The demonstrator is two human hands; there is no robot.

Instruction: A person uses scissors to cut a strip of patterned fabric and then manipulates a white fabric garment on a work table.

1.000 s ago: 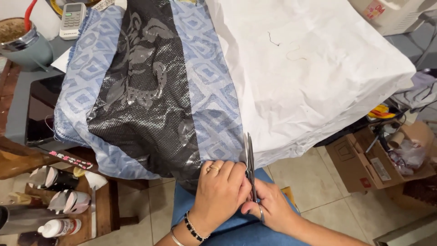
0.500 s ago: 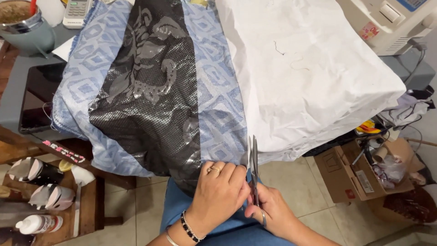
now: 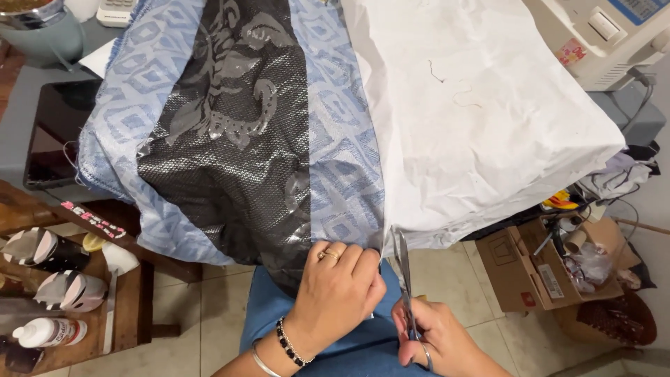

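Scissors [image 3: 402,269] in your right hand [image 3: 436,342] point straight away from you, blades nearly closed at the fabric edge [image 3: 380,241] your left hand [image 3: 338,293] pinches.

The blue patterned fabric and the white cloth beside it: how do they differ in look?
The blue patterned fabric has a woven diamond motif and a black mesh panel over it; the white cloth is plain, with loose threads. The left hand grips the blue one; the scissors point at the white edge. Both hang over the table edge.
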